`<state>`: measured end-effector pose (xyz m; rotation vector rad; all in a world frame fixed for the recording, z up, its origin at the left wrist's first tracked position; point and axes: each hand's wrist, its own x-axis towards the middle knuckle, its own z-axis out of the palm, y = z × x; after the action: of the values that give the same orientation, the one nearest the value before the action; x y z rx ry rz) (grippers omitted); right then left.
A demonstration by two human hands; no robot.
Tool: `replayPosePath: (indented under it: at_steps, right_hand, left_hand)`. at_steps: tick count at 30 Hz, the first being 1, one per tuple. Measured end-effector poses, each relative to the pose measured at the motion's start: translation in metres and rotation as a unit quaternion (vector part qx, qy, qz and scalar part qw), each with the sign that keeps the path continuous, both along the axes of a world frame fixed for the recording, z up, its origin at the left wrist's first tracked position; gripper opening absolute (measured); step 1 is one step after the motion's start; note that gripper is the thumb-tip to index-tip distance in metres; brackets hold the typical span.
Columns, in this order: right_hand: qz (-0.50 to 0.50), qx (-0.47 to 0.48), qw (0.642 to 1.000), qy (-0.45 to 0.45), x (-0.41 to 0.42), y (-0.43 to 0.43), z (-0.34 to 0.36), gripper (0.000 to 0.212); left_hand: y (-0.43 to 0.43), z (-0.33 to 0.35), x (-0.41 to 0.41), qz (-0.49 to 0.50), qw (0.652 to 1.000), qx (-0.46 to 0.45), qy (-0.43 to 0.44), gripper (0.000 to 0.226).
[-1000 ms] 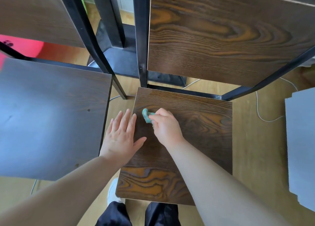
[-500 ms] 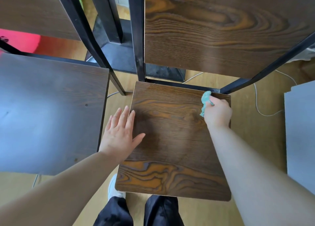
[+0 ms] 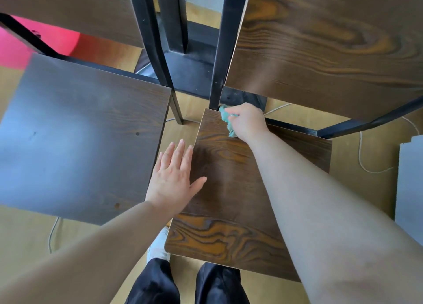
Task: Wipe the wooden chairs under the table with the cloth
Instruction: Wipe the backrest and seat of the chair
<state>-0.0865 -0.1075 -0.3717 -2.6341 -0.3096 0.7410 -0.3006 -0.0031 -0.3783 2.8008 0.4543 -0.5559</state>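
Floor (image 3: pixel 375 157): pale wood boards run under everything; a thin white cord (image 3: pixel 360 152) loops across them at my right.
Left chair (image 3: pixel 75 138): its dark seat fills the left of my view, catching a bluish glare, its backrest above it on black metal posts.
Right chair seat (image 3: pixel 231 203): the grained brown panel directly below me, its near edge just above my dark trousers (image 3: pixel 155 283).
Right chair backrest (image 3: pixel 332 40): a broad grained panel at the upper right, carried on a black frame (image 3: pixel 223 51).
Grey board (image 3: pixel 409 189): a flat pale sheet at the far right edge, well apart from my hands.
My left hand (image 3: pixel 175 180): laid flat with the fingers spread, palm down on the left edge of the right chair seat, part of it over the gap between the two chairs; this grip holds nothing.
My right hand (image 3: pixel 248 122): reached to the far left corner of the right chair seat, just beside the foot of the black frame post; this grip is curled tight, pinching the cloth.
Cloth (image 3: pixel 227 120): teal, bunched up, sticking out from the left of my right hand and pressed on the seat's back corner.
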Motion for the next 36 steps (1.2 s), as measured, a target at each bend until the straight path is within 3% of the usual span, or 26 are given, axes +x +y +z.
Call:
replayPosePath:
  at_steps: [7, 21, 26, 30, 33, 36]
  right_hand:
    - [0.103, 0.049, 0.993, 0.006, -0.023, -0.011, -0.004, 0.032]
    - [0.137, 0.066, 0.988, -0.001, -0.121, -0.056, -0.012, 0.024]
    - [0.031, 0.116, 0.991, 0.053, -0.118, -0.067, 0.001, 0.018]
    - [-0.104, 0.112, 0.988, -0.007, -0.082, -0.128, 0.014, 0.026]
    - [-0.227, 0.084, 0.968, -0.059, -0.050, -0.191, 0.015, 0.030]
    - [-0.290, 0.037, 0.952, -0.095, -0.026, -0.231, 0.006, 0.033]
  left_hand:
    - [0.003, -0.002, 0.003, 0.014, 1.000, -0.007, -0.002, 0.083]
    - [0.001, 0.003, -0.011, -0.011, 0.999, 0.019, 0.028, 0.084]
    - [-0.008, 0.009, -0.012, -0.024, 0.999, 0.020, 0.040, 0.084]
    - [-0.020, 0.012, -0.007, -0.037, 0.998, 0.008, 0.044, 0.083]
    - [-0.030, 0.009, -0.001, -0.035, 0.999, 0.001, 0.038, 0.084]
    - [-0.037, 0.006, 0.003, -0.031, 0.999, -0.003, 0.032, 0.085]
